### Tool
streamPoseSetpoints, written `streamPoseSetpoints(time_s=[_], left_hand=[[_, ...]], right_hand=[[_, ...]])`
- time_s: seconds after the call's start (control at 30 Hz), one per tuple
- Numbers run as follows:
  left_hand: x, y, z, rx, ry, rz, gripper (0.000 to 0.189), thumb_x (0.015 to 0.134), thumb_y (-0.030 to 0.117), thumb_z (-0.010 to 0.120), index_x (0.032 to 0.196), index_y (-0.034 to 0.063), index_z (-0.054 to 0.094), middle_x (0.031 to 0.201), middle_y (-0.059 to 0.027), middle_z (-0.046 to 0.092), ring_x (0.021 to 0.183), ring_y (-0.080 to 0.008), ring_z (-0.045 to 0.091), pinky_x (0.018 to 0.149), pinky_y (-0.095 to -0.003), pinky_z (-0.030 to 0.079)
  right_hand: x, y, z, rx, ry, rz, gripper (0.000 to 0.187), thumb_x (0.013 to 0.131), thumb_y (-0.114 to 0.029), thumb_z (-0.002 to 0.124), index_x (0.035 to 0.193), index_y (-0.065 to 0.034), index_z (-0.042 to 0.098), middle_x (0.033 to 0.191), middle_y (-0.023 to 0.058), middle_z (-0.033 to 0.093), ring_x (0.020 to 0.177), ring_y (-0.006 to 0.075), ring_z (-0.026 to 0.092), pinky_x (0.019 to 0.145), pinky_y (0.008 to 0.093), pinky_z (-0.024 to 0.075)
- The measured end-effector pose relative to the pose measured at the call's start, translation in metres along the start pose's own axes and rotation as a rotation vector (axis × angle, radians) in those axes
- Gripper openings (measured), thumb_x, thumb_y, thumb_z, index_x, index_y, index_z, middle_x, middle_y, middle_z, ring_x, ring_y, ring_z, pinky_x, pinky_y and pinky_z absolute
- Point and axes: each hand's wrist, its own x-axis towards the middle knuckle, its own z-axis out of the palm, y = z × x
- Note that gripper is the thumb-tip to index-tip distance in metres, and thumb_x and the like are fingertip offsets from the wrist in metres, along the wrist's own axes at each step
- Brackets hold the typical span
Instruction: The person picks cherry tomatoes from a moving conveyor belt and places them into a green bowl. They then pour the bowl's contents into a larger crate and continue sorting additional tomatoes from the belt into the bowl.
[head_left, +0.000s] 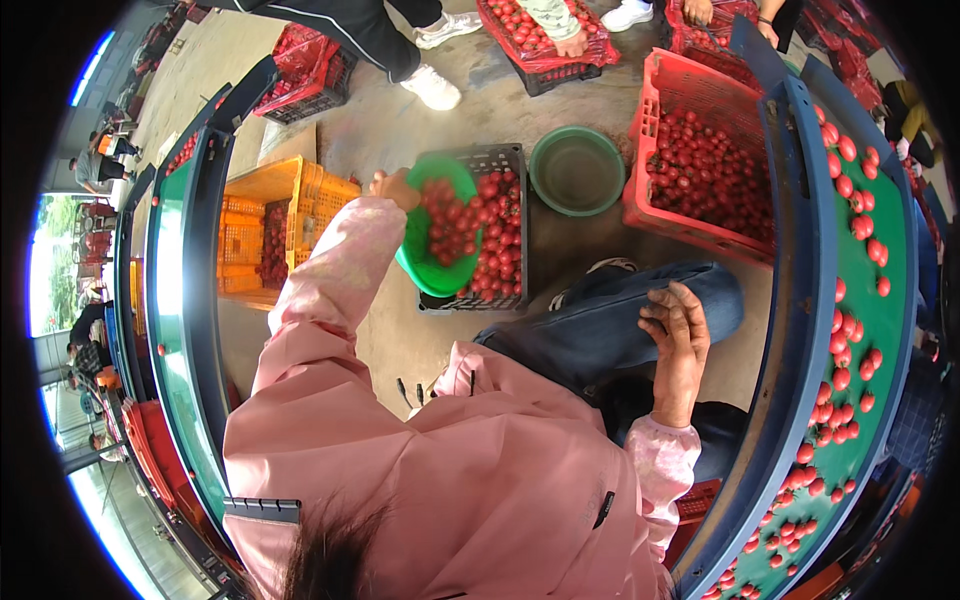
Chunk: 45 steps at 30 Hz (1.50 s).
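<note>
My left hand (394, 189) grips the rim of a bright green plastic bowl (431, 274). The bowl is tipped on its side above a black plastic crate (524, 225), and blurred small red tomatoes (450, 221) are tumbling out of it. More tomatoes (501, 251) lie in the crate; the bowl hides its left part. Above my bent knee in blue jeans (675, 296), my right hand (679, 341) is raised with loosely bent fingers, and I see nothing in it. A darker green basin (577, 169) stands on the floor right of the crate.
A red crate (637, 187) of tomatoes stands at right, a yellow crate (315, 202) at left. Green conveyor belts flank me; the right belt (892, 330) carries tomatoes. Ahead are a person's white shoe (433, 88) and another person's hand (572, 43) over a lined crate.
</note>
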Motion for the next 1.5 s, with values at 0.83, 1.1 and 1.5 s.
streamPoseSetpoints(time_s=[0.83,1.1,1.5], left_hand=[[0.093,0.185,0.07,0.54,-0.248,0.529,0.04,0.091,0.03,0.065,0.122,0.0058,0.071,0.119,-0.0195,0.073,0.111,-0.0375,0.071,0.094,-0.0474,0.057],[0.013,0.113,-0.118,0.155,-0.05,0.533,0.042,0.09,0.023,0.065,0.124,-0.0017,0.068,0.124,-0.0234,0.071,0.114,-0.0408,0.069,0.093,-0.0465,0.055],[-0.237,0.216,-0.128,-0.758,-0.431,1.29,0.042,0.091,-0.001,0.053,0.133,-0.0032,0.054,0.119,-0.011,0.066,0.11,-0.0226,0.063,0.098,-0.0329,0.048]], right_hand=[[-0.067,-0.012,-0.043,0.152,0.111,-0.134,0.032,0.105,-0.016,0.058,0.135,-0.0043,0.059,0.114,0.0095,0.071,0.1,0.018,0.067,0.091,0.033,0.0538],[-0.105,0.019,-0.063,0.067,0.226,-0.121,0.037,0.106,-0.022,0.06,0.14,-0.0073,0.055,0.114,0.0052,0.07,0.1,0.0152,0.066,0.089,0.0311,0.0519],[-0.171,0.01,-0.096,0.102,0.416,-0.071,0.041,0.099,-0.016,0.063,0.136,0.0025,0.057,0.12,0.0109,0.068,0.108,0.0229,0.066,0.091,0.0353,0.0549]])
